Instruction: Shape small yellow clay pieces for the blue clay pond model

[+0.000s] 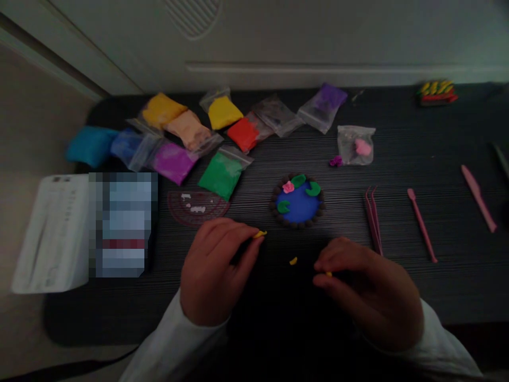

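My left hand (pixel 217 265) is closed in a pinch on a small piece of yellow clay (pixel 260 233) at its fingertips. My right hand (pixel 369 289) pinches another tiny yellow clay bit (pixel 328 274). Between the two hands a third yellow clay crumb (pixel 293 260) lies on the dark table (pixel 417 154). Just beyond the hands sits a round clay pond (pixel 299 204): a blue disc ringed with dark balls, carrying green leaves and a pink flower.
Several zip bags of coloured clay (pixel 221 174) lie across the back left. A bag with pink clay (pixel 357 144) lies behind the pond. Pink tweezers (pixel 373 218) and pink modelling tools (pixel 421 224) lie to the right. A white box (pixel 55 233) and a pink protractor (pixel 194 204) are at the left.
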`<state>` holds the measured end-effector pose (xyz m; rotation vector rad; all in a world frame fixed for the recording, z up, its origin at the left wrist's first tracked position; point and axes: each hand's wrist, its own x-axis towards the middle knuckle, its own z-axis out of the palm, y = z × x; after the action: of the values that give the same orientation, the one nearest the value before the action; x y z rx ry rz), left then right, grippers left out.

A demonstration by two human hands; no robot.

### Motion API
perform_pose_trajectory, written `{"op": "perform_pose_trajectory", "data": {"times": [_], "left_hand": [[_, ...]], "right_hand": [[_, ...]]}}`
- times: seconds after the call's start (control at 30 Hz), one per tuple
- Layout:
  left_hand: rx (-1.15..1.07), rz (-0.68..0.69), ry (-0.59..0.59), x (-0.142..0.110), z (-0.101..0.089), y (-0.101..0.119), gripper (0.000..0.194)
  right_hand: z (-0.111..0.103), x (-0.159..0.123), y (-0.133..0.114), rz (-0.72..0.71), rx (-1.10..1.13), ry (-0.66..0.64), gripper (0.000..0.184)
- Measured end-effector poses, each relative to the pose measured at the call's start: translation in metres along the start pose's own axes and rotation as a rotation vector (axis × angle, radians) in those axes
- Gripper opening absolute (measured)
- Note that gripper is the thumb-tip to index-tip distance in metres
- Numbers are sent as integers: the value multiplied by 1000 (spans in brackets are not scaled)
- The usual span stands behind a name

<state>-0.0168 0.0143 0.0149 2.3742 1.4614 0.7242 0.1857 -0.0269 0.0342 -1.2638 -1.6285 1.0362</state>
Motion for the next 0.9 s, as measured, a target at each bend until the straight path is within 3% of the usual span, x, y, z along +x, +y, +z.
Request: {"op": "perform_pose_trajectory", "data": {"times": [0.27, 0.37, 0.57, 0.9], "left_hand": [[35, -60, 43, -3, -4, -9, 31], [13, -75, 49, -4, -6, -9, 35], [-53, -143, 61, -5, -6, -10, 27], [4, -77, 5, -3, -5, -7, 23]], "right_hand": [[-4, -3, 0, 14, -149, -19, 34], [-5, -3, 2, 6, -63, -40, 26], [-4, -2, 3, -55, 123, -24, 10], [-4, -6, 0, -5, 13, 10, 29]]}}
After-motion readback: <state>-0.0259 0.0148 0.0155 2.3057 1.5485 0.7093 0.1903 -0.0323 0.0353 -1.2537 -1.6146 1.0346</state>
